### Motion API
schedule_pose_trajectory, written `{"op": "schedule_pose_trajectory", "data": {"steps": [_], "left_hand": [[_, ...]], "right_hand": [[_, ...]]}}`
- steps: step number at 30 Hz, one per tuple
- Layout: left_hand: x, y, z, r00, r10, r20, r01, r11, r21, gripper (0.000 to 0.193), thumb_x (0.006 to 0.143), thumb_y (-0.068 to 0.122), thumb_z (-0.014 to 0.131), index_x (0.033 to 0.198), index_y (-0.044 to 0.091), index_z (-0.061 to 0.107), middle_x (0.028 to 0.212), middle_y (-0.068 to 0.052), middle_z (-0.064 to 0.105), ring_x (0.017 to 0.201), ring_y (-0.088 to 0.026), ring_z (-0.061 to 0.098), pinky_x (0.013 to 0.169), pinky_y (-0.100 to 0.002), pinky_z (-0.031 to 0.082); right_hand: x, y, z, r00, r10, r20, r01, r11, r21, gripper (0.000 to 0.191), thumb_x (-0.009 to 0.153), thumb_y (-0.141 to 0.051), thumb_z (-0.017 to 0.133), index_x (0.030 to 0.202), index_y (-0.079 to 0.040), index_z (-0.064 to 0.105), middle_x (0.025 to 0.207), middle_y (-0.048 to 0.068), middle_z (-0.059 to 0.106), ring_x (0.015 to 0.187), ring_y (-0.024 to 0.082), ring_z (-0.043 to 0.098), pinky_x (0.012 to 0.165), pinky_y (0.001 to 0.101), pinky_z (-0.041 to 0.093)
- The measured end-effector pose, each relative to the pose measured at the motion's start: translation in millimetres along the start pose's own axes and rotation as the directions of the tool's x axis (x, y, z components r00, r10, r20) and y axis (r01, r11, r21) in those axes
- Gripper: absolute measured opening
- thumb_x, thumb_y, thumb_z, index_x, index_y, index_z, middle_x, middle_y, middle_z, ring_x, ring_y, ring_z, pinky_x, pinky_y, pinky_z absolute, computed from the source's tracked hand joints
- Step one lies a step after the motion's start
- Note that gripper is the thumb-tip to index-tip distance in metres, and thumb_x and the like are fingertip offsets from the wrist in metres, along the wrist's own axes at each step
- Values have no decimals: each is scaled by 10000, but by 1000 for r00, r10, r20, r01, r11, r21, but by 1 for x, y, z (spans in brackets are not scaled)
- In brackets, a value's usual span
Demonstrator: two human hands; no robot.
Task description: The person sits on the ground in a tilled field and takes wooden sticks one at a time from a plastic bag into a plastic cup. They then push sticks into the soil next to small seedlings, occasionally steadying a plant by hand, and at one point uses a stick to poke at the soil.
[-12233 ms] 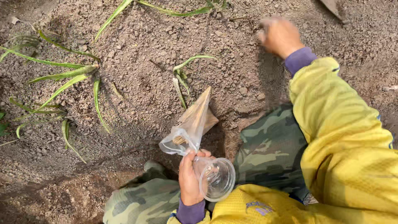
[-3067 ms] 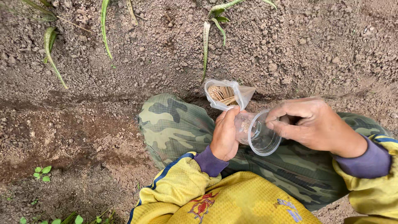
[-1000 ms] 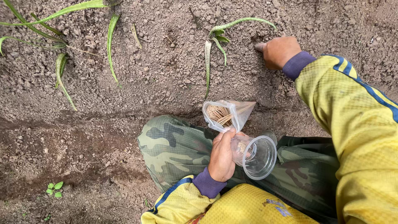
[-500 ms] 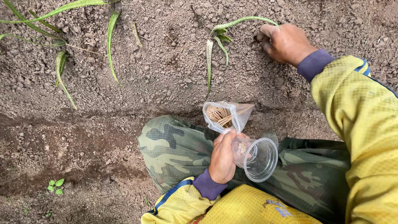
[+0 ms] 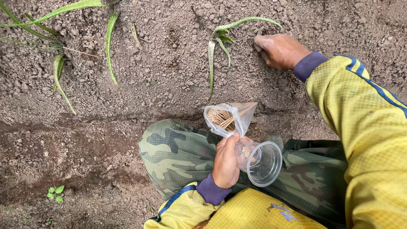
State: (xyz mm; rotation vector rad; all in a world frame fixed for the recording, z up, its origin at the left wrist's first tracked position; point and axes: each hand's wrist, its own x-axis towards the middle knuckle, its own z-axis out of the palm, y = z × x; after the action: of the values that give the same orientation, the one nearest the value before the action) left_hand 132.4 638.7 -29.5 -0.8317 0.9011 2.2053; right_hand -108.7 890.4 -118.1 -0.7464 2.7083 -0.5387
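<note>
On the soil, right hand (image 5: 277, 50): I press my curled fingers into the dirt beside the small seedling (image 5: 220, 40); whether they pinch anything, I cannot tell.
Left hand (image 5: 225, 163): I grip a clear cup (image 5: 263, 163) and a sticks bag (image 5: 227, 118) over my knee.
Care: I should keep the cup level and work gently near the leaves.

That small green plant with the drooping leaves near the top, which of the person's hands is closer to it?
The right. The right hand presses on the soil just beside the small plant, while the left hand is down over the knee, holding a clear cup and a plastic bag.
</note>
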Motion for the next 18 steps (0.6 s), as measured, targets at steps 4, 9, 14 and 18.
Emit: {"op": "schedule_pose_trajectory", "data": {"steps": [4, 9, 14, 18], "left_hand": [[-2, 0, -1, 1000, -12, -4, 12, 1000, -3, 323, 1066, 297, 493, 1016, 1, 613, 920, -122, 692, 767, -178, 693, 620, -331, 599], [-2, 1, -2, 1000, -15, -19, 14, 1000, -14, 326, 1059, 292, 493, 1001, -4, 618, 903, -116, 695, 753, -176, 694, 615, -334, 597], [0, 1, -3, 1000, 8, -2, -9, 1000, -24, 320, 1067, 282, 500, 1002, -7, 622, 894, -120, 696, 743, -180, 685, 617, -334, 594], [0, -1, -5, 1000, 8, 2, -8, 999, -35, 319, 1071, 283, 502, 1003, -4, 622, 895, -122, 692, 747, -181, 685, 616, -337, 593]], "right_hand": [[3, 2, -2, 990, 117, 82, -121, 991, 49, 113, 930, 24, 586, 960, -61, 519, 803, 137, 638, 751, 319, 679, 672, 464, 559], [0, 2, -1, 983, 177, 43, -180, 979, 97, 92, 980, 5, 595, 982, -52, 522, 771, 156, 638, 699, 330, 674, 637, 458, 554], [-1, 5, 0, 988, 152, -5, -151, 985, 85, 102, 969, -7, 635, 964, -50, 542, 805, 162, 670, 737, 330, 690, 656, 456, 559], [-1, 7, -2, 983, 185, 3, -184, 972, 143, 134, 987, -59, 677, 982, -49, 544, 815, 164, 677, 750, 325, 704, 671, 438, 576]]}}
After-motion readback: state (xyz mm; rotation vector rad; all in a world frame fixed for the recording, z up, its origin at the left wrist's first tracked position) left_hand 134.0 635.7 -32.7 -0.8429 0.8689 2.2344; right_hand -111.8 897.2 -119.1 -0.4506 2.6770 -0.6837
